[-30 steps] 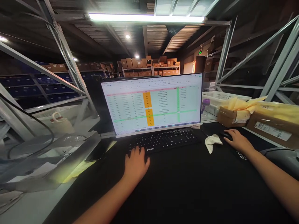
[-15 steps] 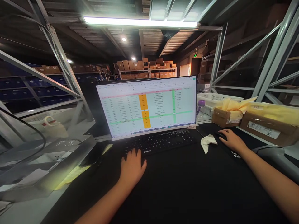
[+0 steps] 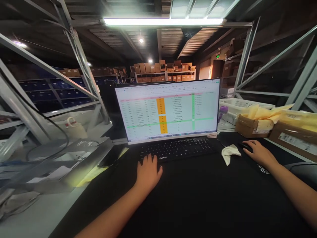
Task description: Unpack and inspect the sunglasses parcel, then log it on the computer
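A flat black keyboard (image 3: 179, 148) lies on the dark, matte surface (image 3: 198, 198) and serves as the landmark here. Directly behind it stands a wide, thin-edged monitor (image 3: 168, 110) showing a pale spreadsheet with orange blocks and green bands. The left hand (image 3: 148, 170) rests palm down at the keyboard's near left corner, fingers loosely spread and touching the keys, gripping nothing. To the right of the keyboard a crumpled white tissue (image 3: 229, 152) lies between it and the right hand (image 3: 260, 152), which is cupped over a dark mouse (image 3: 245, 145); only the mouse's front edge shows, and the fingers curve lightly round it.

Further right of the keyboard, brown cardboard boxes (image 3: 250, 125) with printed labels hold yellow padded envelopes, and behind them sits a white perforated plastic basket (image 3: 235, 105) with a small purple-capped bottle (image 3: 223, 110) beside it. To the left of the keyboard a dark phone (image 3: 110, 157) lies flat, next to a shiny, clear plastic tray (image 3: 61, 162) with papers and a looping black cable. Grey metal rack beams slant across both sides, and rows of brown cartons fill the shelving far behind the monitor.
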`<action>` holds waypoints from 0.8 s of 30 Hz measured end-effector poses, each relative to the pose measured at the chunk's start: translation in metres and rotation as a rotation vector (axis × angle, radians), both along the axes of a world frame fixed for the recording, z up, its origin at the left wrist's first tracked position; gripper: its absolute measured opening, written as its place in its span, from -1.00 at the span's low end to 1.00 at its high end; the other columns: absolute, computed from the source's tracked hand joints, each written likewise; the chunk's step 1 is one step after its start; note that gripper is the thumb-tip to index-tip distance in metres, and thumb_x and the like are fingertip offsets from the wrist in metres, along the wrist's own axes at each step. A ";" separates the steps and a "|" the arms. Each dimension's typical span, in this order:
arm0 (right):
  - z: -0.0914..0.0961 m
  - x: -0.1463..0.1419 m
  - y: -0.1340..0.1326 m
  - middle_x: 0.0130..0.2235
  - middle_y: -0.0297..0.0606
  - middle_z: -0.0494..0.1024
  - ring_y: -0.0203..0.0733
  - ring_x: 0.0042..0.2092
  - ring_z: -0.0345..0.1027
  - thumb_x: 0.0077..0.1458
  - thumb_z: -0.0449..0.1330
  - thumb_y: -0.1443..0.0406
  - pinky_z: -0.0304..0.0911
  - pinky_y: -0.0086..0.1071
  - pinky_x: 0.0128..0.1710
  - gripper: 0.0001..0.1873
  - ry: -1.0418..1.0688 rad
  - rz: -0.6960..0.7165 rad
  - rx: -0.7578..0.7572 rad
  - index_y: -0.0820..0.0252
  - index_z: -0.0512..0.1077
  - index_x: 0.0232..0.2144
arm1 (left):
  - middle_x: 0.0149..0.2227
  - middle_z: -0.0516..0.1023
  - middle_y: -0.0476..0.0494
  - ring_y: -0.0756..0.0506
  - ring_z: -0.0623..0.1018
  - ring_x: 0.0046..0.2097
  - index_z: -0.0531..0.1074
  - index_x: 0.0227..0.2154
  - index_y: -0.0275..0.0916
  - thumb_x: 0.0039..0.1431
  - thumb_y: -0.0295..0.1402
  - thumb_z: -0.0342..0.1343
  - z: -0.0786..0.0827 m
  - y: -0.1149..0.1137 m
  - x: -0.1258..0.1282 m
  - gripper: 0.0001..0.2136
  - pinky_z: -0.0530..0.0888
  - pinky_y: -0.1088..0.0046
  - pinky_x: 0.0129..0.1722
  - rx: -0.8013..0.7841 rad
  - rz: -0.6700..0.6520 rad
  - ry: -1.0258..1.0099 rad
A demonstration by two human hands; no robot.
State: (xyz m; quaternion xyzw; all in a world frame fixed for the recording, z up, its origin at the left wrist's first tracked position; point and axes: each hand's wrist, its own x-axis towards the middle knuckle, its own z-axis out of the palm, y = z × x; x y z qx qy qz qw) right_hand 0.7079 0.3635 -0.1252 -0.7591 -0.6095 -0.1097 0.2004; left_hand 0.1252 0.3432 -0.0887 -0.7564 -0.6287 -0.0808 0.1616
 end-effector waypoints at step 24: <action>-0.014 0.017 0.009 0.12 0.09 0.42 0.15 0.20 0.31 0.12 -0.01 -0.03 0.24 -0.09 0.19 -0.38 0.008 0.043 0.027 0.13 0.42 0.11 | 0.36 0.29 -0.46 -0.41 0.29 0.36 0.28 0.31 -0.33 0.35 -0.19 -0.06 0.004 -0.002 0.000 -0.46 0.31 -0.19 0.26 -0.062 0.008 -0.041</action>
